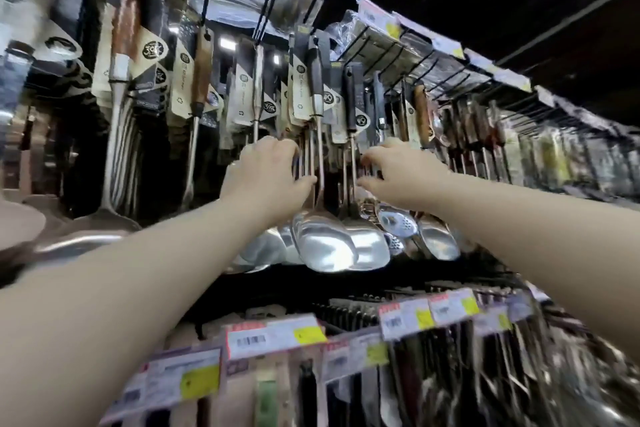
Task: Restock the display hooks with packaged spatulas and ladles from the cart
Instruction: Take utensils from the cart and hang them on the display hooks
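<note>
Two hands up! The bare arms stretch forward over a blurred lower rail of price labels (277, 336). The left hand (268, 170) curls its fingers round a bunch of steel shafts. Just beside it, the right hand (394, 173) pinches one thin shaft between thumb and fingertips. Under them dangle the packaged spatulas (325, 246): two broad, mirror-bright blades overlap in front, with one perforated skimmer (391, 222) to their right. Higher up, their black handles with card tags (299, 90) hang from black wire hooks (266, 11).
</note>
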